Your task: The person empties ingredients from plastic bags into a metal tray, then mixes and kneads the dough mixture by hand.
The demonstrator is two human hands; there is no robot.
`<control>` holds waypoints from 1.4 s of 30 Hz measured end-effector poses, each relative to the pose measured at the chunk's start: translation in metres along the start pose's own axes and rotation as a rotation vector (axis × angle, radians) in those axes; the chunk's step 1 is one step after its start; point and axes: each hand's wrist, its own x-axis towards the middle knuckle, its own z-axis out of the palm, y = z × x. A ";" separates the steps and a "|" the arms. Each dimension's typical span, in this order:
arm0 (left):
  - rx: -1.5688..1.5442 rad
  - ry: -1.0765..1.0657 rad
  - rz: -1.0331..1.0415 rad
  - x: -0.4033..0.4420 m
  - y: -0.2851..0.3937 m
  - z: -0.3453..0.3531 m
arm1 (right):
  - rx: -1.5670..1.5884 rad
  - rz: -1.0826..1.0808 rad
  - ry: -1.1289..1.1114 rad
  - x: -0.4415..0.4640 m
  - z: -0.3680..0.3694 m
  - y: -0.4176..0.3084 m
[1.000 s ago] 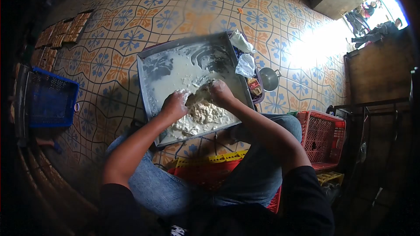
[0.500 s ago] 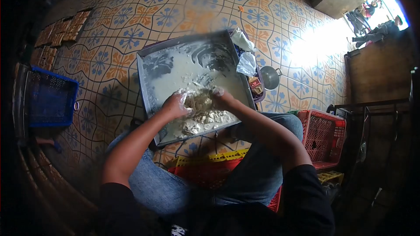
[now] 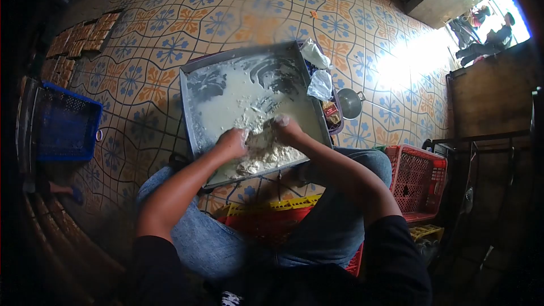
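Note:
A large grey metal tray point(image 3: 186, 114) lies between my knees, its bottom smeared with white liquid and flour. Lumpy, pale dough point(image 3: 263, 157) is heaped near the tray's lower edge. At the left side of the heap, my left hand point(image 3: 233, 140) is closed on dough, its fingers coated white. My right hand point(image 3: 285, 128), also floury and curled, grips the dough at the upper right of the heap. Both hands are a short way apart, with dough between them, and their fingertips are partly hidden.
Right of the tray are plastic bags point(image 3: 321, 84), a packet point(image 3: 331, 111) and a metal pan point(image 3: 350, 103). A red crate point(image 3: 418, 181) stands at the right, a blue crate point(image 3: 69, 126) at the left. A person's foot point(image 3: 75, 194) shows at the far left.
My hands rose from the dough and spread around it, then closed again, squeezing it. The dough between them has shifted slightly. The foot at the far left has moved a little.

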 end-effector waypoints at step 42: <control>-0.138 -0.032 0.040 -0.001 0.020 -0.061 | 0.391 -0.182 -0.215 0.005 -0.084 -0.034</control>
